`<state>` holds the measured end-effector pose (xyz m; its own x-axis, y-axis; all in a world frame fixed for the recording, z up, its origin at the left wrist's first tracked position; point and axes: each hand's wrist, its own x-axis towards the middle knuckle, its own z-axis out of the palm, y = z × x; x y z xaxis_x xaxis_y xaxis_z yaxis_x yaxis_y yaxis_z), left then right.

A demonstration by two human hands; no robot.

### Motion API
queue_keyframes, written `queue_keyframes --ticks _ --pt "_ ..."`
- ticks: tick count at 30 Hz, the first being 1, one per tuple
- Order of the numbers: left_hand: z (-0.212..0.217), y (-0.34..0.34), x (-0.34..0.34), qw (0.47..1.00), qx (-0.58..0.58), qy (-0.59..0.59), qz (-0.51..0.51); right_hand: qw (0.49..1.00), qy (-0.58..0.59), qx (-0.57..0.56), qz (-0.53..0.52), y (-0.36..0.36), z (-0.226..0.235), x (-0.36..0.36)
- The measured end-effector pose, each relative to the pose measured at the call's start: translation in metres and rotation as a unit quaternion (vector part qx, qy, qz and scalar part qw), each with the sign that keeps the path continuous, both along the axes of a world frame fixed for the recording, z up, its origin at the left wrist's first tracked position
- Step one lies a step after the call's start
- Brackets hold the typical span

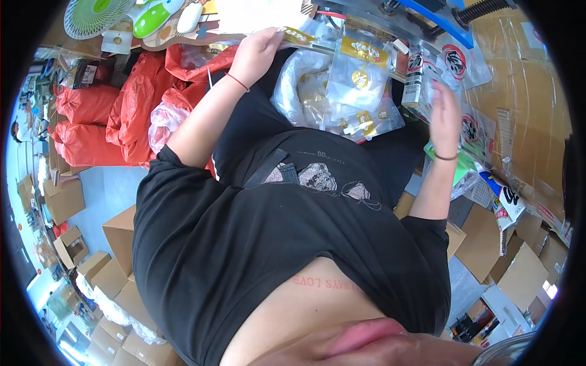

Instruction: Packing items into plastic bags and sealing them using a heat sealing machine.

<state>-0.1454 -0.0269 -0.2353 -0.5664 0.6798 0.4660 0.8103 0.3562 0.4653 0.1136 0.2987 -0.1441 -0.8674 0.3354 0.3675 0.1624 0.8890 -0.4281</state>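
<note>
My left hand point(261, 52) is at the table's near edge, fingers closed on the end of a clear plastic bag with a gold band point(296, 36). Over my lap lies an opened clear bag point(293, 85) heaped with similar gold-printed bags. One flat pouch, clear with a gold top and round gold mark point(359, 74), stands out on top. To the right, my right hand point(446, 116) is raised with its fingers stretched out and no object visible in it. Beside it is a white package with black and red print point(413, 76).
At the table's far left are a green-and-white fan point(97, 17) and a white computer mouse point(190, 18). A blue-edged metal machine point(445, 24) stands at far right, beside a large taped carton point(519, 85). Full red plastic bags point(137, 100) crowd my left; open cartons point(64, 198) stand behind.
</note>
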Motion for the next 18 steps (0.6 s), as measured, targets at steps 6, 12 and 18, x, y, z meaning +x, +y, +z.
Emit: queue_keyframes --ticks 6,12,18 --pt "0.053 0.039 0.066 0.903 0.047 -0.423 -0.062 0.976 -0.007 -0.128 0.175 -0.054 0.018 -0.047" --pt "0.046 0.061 0.1 0.801 0.051 -0.576 -0.155 0.97 0.0 -0.184 0.156 -0.061 0.026 -0.068" --pt "0.045 0.073 0.122 0.603 0.07 -0.762 -0.224 0.951 -0.085 -0.211 0.211 -0.03 0.022 -0.05"
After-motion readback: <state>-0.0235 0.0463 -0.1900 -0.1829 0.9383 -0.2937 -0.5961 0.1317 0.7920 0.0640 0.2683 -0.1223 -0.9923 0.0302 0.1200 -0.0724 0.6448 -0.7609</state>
